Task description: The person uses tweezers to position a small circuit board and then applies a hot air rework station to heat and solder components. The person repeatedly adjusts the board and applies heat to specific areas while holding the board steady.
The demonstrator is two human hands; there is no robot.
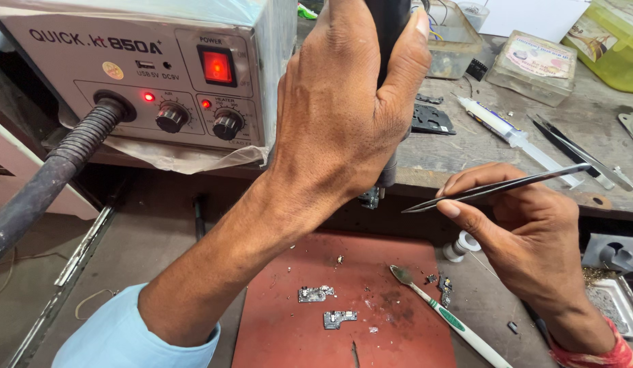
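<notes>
**Hot-air tool and tweezers over the red mat**

The left hand (pixel 344 116) is wrapped around a black hot-air handle (pixel 387 27), whose top is cut off and nozzle mostly hidden. The right hand (pixel 528 232) pinches tweezers (pixel 497 186). Two small circuit boards (pixel 327 307) lie on the red mat (pixel 289 334) below.

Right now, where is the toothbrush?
In the head view, the toothbrush lies at lower right, its head on the red mat, just below the right hand holding tweezers.
</notes>
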